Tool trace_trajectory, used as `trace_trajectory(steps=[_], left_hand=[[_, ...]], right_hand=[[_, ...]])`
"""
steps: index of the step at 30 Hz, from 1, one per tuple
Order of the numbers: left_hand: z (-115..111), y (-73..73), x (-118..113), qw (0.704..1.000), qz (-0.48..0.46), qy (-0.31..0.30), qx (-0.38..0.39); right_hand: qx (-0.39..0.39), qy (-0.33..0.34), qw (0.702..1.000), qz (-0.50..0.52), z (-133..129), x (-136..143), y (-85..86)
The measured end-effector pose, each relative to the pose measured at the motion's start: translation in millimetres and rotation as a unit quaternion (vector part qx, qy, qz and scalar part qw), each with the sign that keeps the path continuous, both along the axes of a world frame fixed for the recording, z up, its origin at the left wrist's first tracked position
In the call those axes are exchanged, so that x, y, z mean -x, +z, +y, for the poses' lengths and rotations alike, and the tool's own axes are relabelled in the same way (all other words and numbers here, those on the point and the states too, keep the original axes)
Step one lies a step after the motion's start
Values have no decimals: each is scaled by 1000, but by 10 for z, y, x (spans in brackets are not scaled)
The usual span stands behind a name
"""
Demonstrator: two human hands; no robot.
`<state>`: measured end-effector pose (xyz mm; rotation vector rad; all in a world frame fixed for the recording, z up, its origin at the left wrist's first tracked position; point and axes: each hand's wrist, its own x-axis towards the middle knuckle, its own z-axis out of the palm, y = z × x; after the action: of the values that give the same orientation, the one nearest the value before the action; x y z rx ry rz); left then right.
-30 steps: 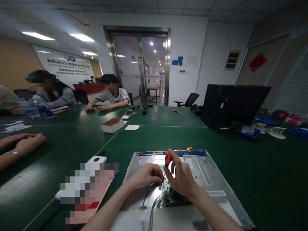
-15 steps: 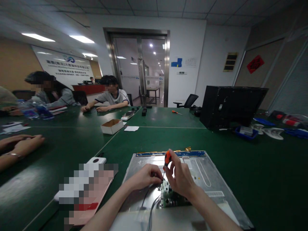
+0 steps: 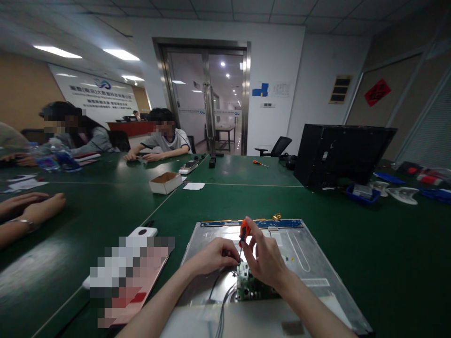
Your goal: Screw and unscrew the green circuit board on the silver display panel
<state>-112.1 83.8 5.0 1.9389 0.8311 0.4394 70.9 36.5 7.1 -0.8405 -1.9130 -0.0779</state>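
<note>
My right hand (image 3: 267,260) grips a small orange and black screwdriver (image 3: 244,231) near its handle, the shaft pointing down. Its tip meets the upper left corner of a green circuit board (image 3: 245,287), though my fingers partly hide the contact. At that same corner the fingers of my left hand (image 3: 215,256) are pinched together beside the shaft; whatever lies between them is hidden. Beneath both hands lies a silver flat-screen panel (image 3: 313,265), with a blue circuit strip (image 3: 289,224) along its far edge. Grey cables (image 3: 221,312) run from the board toward me.
Left of the panel are a white device (image 3: 148,231) and a blurred pink item (image 3: 155,263). Farther off stand an open carton (image 3: 162,186), another screwdriver (image 3: 260,163) and a black monitor casing (image 3: 338,155). Co-workers sit at left; one person's hands (image 3: 42,209) rest on the table.
The view has shifted slightly. Both hands and the screwdriver keep nearly the same place at the board's corner. The seated person across the table has moved their hands a little.
</note>
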Motion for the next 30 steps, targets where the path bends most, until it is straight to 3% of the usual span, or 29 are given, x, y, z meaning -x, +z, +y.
trace_trajectory(steps=[8,17,30], left_hand=[[-2,7,-2,1000,-2,4,3],[-10,21,-6,1000,16,9,-9],[-4,10,-8,1000,15,6,-6]], right_hand=[[-9,-8,1000,11,51,-11,-64],[11,11,1000,9,0,1,0],[3,1,1000,3,28,-7,-38]])
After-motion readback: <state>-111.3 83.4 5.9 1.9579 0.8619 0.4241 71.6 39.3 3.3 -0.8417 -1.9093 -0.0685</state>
